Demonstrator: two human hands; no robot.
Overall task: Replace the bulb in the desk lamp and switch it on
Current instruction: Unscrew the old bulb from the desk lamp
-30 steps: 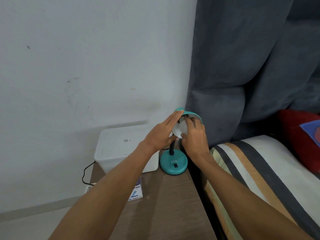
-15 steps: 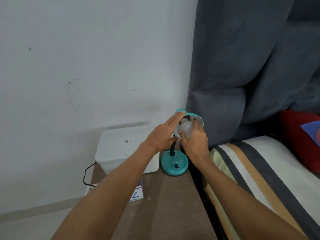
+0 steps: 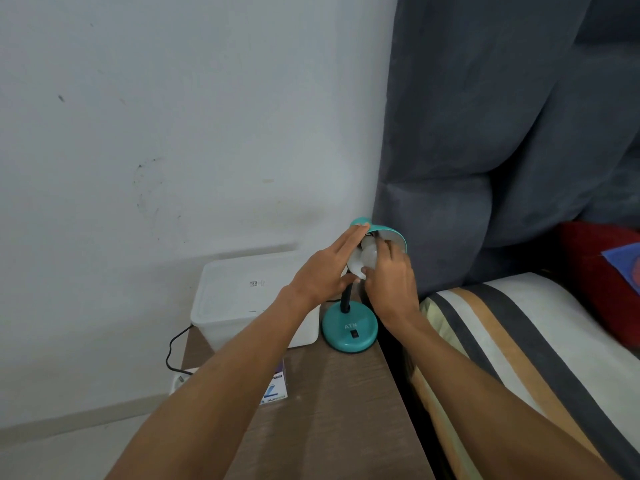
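A small teal desk lamp stands at the far right corner of the wooden side table; its round base (image 3: 349, 332) carries a black switch (image 3: 353, 334). The teal shade (image 3: 388, 233) tilts up toward me. A white bulb (image 3: 367, 258) sits under the shade. My right hand (image 3: 391, 282) is closed around the bulb from the right. My left hand (image 3: 325, 271) lies against the shade's left side, fingers stretched along it and thumb beneath. The socket is hidden by my hands.
A white lidded plastic box (image 3: 249, 299) stands left of the lamp. A small printed carton (image 3: 275, 386) lies under my left forearm. A black cable (image 3: 173, 348) hangs off the table (image 3: 329, 410). A grey headboard (image 3: 485, 168) and striped bedding (image 3: 502, 334) are to the right.
My right hand has shifted its fingers around the bulb, and more of the bulb now shows below the shade. My left hand stays on the shade.
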